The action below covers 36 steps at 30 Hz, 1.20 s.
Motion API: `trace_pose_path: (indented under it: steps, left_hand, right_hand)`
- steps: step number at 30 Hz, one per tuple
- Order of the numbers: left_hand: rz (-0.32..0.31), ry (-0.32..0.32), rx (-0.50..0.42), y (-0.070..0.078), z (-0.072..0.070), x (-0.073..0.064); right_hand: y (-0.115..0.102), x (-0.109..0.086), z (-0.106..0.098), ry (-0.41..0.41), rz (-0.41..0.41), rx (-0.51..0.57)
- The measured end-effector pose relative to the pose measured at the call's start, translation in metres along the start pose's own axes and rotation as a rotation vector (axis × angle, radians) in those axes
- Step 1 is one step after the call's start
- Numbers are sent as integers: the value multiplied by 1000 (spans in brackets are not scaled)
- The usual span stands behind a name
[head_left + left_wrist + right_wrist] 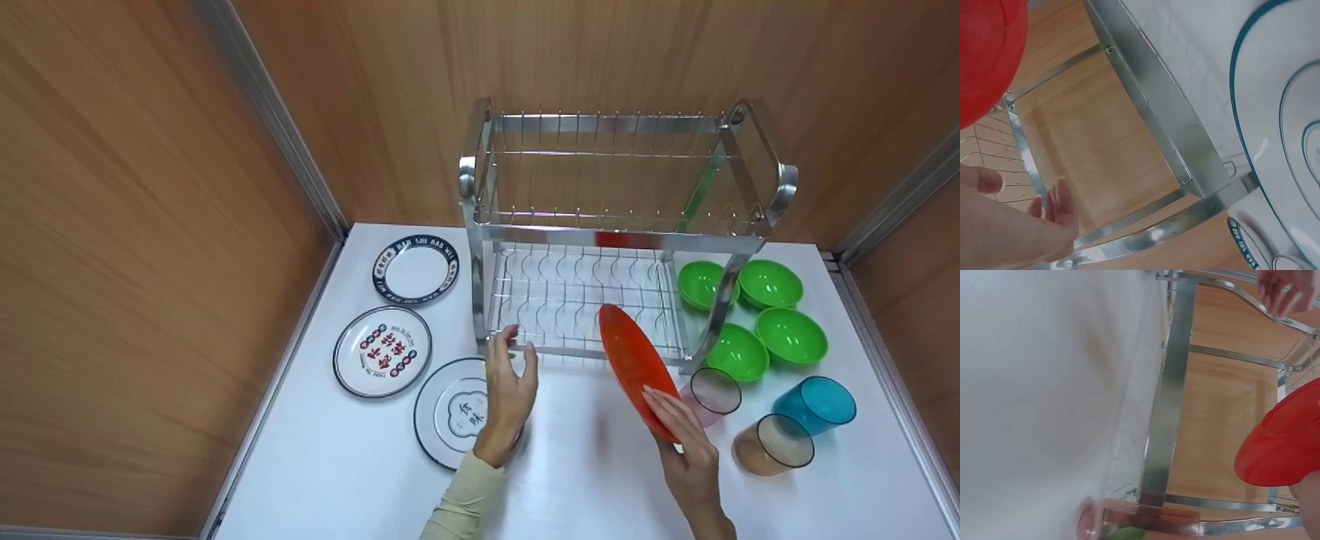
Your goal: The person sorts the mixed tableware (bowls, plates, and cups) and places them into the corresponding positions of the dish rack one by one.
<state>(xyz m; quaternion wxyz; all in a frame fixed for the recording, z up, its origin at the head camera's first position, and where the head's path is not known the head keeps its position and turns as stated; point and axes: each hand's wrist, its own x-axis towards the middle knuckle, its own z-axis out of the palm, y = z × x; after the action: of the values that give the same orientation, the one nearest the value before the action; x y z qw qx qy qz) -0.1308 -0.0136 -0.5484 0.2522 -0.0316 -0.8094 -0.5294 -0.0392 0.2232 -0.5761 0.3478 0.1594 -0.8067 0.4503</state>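
A red plate [634, 364] is tilted on edge in front of the dish rack [622, 241], and my right hand [686, 442] grips its near end. The right wrist view shows the same red plate [1283, 439] with part of the hand at its rim. My left hand [510, 390] is held above a white patterned plate [450, 412], near the rack's front left corner, its fingers apart and holding nothing. In the left wrist view, the left hand [1022, 225] is bare, with the red plate [988, 56] at the upper left.
Two more white plates [382, 351] lie left of the rack. On the right stand several green bowls [791, 335], a pink cup [712, 396], a blue cup [816, 405] and a brown cup [772, 445]. Wooden panels [150, 262] enclose the white table [300, 480].
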Motion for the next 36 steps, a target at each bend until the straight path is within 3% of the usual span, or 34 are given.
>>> trace_pose_path:
  steps: [4, 8, 16, 24, 29, 36]
  left_hand:
    - [-21, 71, 116, -10, 2, 8]
    - [-57, 96, 120, -20, 3, 17]
    - [-208, 27, 51, -34, 1, 36]
    - [-219, 46, 18, -46, 2, 57]
    - [-229, 19, -41, -55, 1, 71]
    - [-195, -16, -64, -65, 3, 83]
  right_hand:
    - [-4, 6, -4, 20, 4, -1]
    - [-10, 12, -7, 37, 9, 1]
    - [-28, 29, -14, 132, -14, 51]
    - [-42, 44, -22, 202, -35, 118]
    - [-43, 46, -26, 213, -15, 139]
    - [-53, 57, -31, 265, -45, 216]
